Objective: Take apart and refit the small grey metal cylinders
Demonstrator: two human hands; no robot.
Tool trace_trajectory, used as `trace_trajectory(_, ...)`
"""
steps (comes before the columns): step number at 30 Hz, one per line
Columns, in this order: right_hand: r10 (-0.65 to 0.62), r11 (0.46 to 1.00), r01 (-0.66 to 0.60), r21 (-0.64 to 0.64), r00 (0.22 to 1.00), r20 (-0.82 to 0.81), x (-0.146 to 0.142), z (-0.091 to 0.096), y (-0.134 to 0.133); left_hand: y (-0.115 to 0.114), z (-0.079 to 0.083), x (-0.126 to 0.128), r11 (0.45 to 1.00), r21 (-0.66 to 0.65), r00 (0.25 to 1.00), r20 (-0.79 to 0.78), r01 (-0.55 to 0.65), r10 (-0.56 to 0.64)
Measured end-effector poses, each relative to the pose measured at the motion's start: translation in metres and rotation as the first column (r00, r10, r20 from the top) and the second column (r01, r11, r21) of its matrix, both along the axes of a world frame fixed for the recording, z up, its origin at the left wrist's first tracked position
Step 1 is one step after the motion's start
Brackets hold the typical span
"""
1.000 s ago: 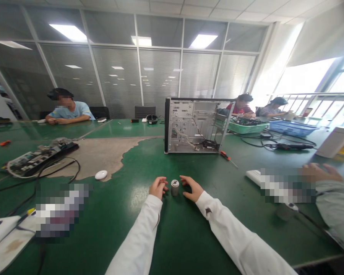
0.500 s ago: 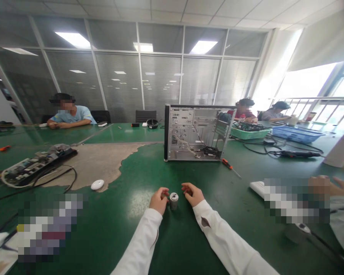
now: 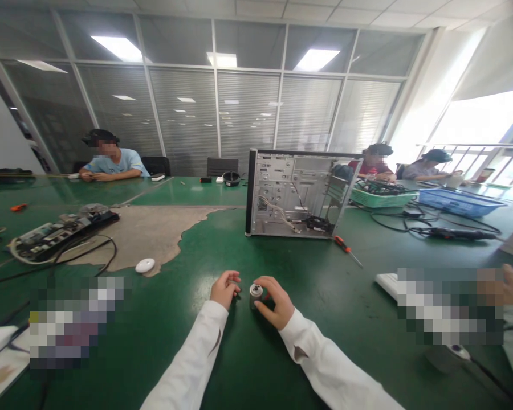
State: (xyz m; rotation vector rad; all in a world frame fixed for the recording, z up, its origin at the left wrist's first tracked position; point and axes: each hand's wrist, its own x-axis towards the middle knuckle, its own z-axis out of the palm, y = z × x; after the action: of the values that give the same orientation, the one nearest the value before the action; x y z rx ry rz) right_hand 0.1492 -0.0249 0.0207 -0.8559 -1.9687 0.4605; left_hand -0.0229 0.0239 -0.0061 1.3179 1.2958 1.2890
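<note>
Grey cylinder (image 3: 255, 294), pale-topped, upright on green table (image 3: 252, 364), near centre. Right hand (image 3: 279, 303): thumb and fingers spread around it; whether clamped, cannot tell. Left hand (image 3: 225, 290): apart, loosely curled, just left. Farther, right of centre: open computer case (image 3: 297, 191); screwdriver (image 3: 346, 249) beside it.

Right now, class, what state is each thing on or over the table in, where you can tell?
Small cylinder: upright
Right hand: thumb and fingers around the cylinder
Left hand: fingers half-curled, apart from the cylinder
Computer case: standing, near side open
Screwdriver: lying flat
Green basket: loaded
Green table covering: torn
</note>
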Motion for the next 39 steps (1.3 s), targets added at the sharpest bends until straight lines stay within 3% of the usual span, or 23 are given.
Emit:
trace_trajectory(6,-0.018,0.997,0.019,-0.069,1.000,0.005,0.001,0.001,0.001,-0.005,0.005,0.004,0.989,0.042,0.977,-0.166,0.142,-0.133)
trace_trajectory(10,-0.087,0.975,0.055,-0.215,0.986,-0.141,0.000,-0.004,0.006,-0.013,0.014,0.005,0.967,0.074,0.944,-0.249,0.242,-0.217)
trace_trajectory(12,-0.124,0.942,0.018,-0.335,0.947,-0.297,-0.002,-0.010,0.011,-0.017,0.017,0.007,0.958,0.082,0.920,-0.314,0.274,-0.236)
trace_trajectory(16,-0.188,0.843,-0.175,-0.508,0.789,-0.585,-0.003,-0.020,0.022,-0.028,0.022,0.011,0.934,0.176,0.855,-0.481,0.311,-0.194)
trace_trajectory(20,-0.286,0.738,-0.312,-0.599,0.659,-0.696,-0.001,-0.022,0.027,-0.035,0.026,0.017,0.928,0.231,0.844,-0.520,0.292,-0.136)
trace_trajectory(23,-0.322,0.688,-0.397,-0.608,0.584,-0.745,0.000,-0.020,0.027,-0.037,0.026,0.021,0.925,0.261,0.844,-0.526,0.275,-0.103)
trace_trajectory(31,-0.367,0.566,-0.475,-0.674,0.587,-0.722,0.001,-0.012,0.022,-0.046,0.032,0.022,0.883,0.365,0.820,-0.572,0.296,-0.038)
trace_trajectory(39,-0.399,0.449,-0.583,-0.677,0.547,-0.736,0.000,-0.008,0.013,-0.055,0.045,0.028,0.896,0.402,0.847,-0.528,0.189,0.058)
